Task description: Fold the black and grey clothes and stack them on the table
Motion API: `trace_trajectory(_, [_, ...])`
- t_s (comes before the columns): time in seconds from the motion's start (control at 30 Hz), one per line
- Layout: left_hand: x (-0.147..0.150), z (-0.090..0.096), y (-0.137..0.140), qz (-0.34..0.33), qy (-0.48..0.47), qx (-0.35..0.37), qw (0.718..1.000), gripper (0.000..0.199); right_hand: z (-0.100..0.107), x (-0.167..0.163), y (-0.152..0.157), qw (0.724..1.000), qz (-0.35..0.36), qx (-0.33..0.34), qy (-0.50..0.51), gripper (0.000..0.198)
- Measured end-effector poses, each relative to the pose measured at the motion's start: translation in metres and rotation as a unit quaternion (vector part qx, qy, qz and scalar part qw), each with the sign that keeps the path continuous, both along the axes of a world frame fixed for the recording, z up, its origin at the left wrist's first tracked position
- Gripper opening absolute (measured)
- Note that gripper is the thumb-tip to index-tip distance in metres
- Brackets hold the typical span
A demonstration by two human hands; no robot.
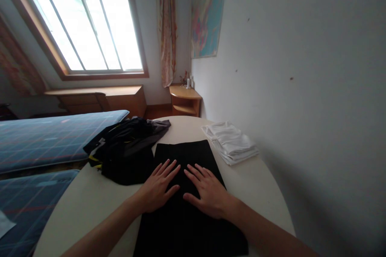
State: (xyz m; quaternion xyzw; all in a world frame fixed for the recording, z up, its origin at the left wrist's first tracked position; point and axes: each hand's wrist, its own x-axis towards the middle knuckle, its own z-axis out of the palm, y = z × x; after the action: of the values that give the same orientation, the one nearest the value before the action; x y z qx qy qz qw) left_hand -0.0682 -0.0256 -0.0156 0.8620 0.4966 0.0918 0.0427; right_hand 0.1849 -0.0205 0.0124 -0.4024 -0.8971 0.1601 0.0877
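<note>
A black piece of cloth [183, 225], perhaps a garment, lies flat on a round cream table [268, 209]. Its near end runs down toward the bottom of the view. My left hand [159, 188] rests on the left half of the cloth, palm down with fingers spread. On the right half lies my right hand [206, 192], also flat with its fingers apart. Neither hand grips anything. A heap of dark clothes [126, 148] with yellow trim sits just left of the cloth, touching or nearly touching it.
Folded white cloth [230, 142] lies at the table's right side, near the wall [316, 108]. Blue plaid mattresses [45, 140] stand left of the table. Beyond are a wooden desk [126, 92], a corner shelf [185, 92] and a window [90, 20].
</note>
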Motion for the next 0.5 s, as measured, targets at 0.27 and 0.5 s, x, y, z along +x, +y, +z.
trace_trajectory(0.27, [-0.016, 0.015, 0.072, 0.079, 0.03, -0.049, 0.995, 0.063, 0.009, -0.004, 0.084, 0.99, -0.111, 0.073, -0.044, 0.059])
trace_trajectory(0.5, [-0.024, 0.042, 0.127, 0.089, 0.032, -0.13, 0.987, 0.066, 0.013, -0.004, 0.148, 0.989, -0.107, 0.007, -0.104, 0.061])
